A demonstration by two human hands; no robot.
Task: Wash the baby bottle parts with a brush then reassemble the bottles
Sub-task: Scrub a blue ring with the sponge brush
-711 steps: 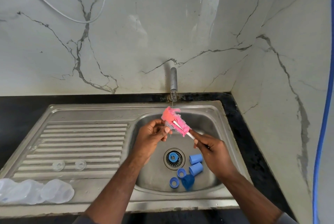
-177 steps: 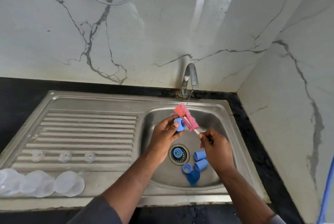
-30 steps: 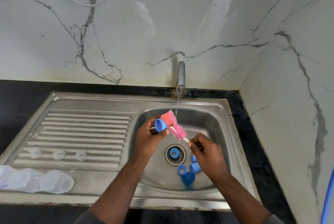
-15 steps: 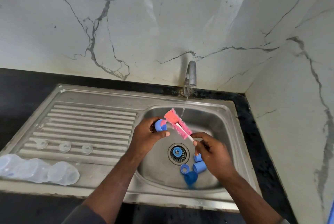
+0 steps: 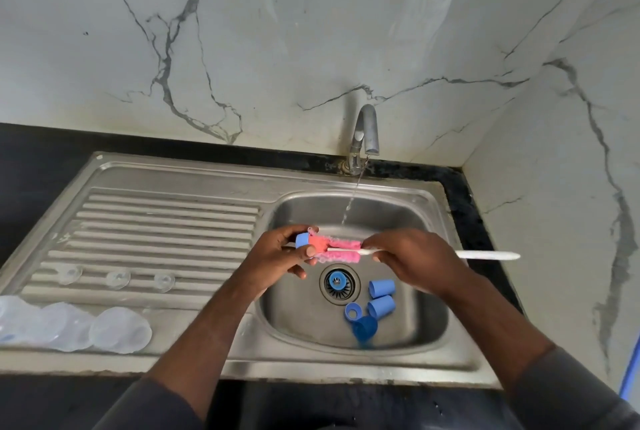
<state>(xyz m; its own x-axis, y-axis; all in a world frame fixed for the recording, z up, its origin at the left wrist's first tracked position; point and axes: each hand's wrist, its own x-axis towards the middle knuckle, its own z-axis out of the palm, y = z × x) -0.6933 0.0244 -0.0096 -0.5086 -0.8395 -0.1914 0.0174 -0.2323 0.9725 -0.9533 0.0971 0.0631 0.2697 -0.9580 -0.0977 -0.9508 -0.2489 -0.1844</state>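
My left hand (image 5: 277,256) grips a small blue bottle ring (image 5: 302,241) over the sink basin (image 5: 415,291). The pink sponge head of the bottle brush (image 5: 341,249) lies level, its tip pushed into that ring. My right hand (image 5: 412,259) holds the white brush handle (image 5: 488,255), which sticks out to the right. On the basin floor lie two blue caps (image 5: 381,288) (image 5: 381,306), a blue ring (image 5: 352,311) and a darker blue piece (image 5: 364,327). Three clear nipples (image 5: 117,279) and clear bottles (image 5: 119,329) sit on the drainboard.
The tap (image 5: 363,138) at the back runs a thin stream of water into the basin behind the brush. A drain strainer (image 5: 337,282) with a blue centre sits in the basin's middle. Marble walls close in behind and at right.
The brush has swung from a slant to level, and its sponge tip has gone into the blue ring. My right hand has moved up the handle toward the sponge.
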